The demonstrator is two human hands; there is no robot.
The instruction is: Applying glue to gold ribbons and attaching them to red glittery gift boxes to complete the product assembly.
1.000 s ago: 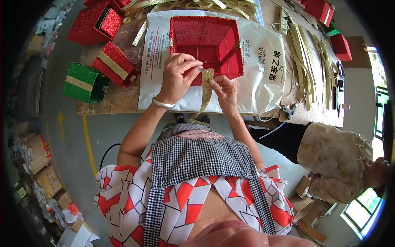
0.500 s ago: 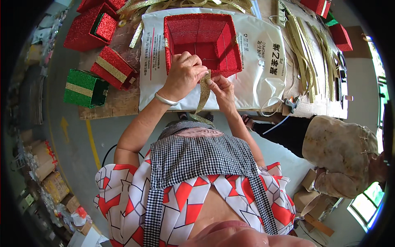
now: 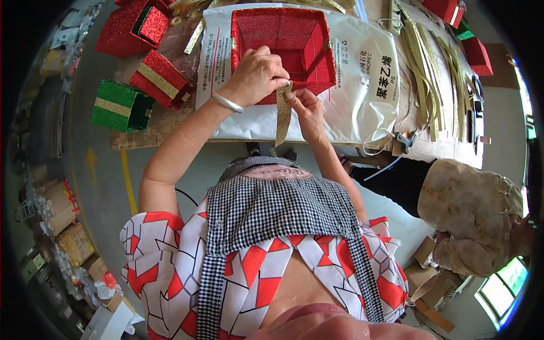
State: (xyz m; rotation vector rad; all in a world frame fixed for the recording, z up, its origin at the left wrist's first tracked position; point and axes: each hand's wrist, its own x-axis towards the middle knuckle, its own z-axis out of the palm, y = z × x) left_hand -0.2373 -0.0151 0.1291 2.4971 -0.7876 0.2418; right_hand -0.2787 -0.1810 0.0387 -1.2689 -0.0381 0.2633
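Note:
A large red glitter box (image 3: 309,37) lies with its open side up, showing a wire frame inside. Over its near rim, my left hand (image 3: 258,76) pinches the upper end of a gold glitter ribbon (image 3: 283,118). My right hand (image 3: 306,112) is just beside it, thumb and fingers closed on the ribbon's right edge near the same end. From there the ribbon hangs down past the table's front edge. The near rim of the box is partly hidden behind my fingers.
Under the box lies a white plastic sack (image 3: 362,107). Smaller red (image 3: 161,79) and green (image 3: 116,105) gift boxes with gold bands stand at left. Gold ribbon strips (image 3: 422,73) and a glue gun (image 3: 404,141) lie at right. Another person (image 3: 470,195) is close by on the right.
The table and box sit slightly higher in the view. My left elbow has moved outward. Both hands keep their pinch at the ribbon's end, and its lower part hangs straighter.

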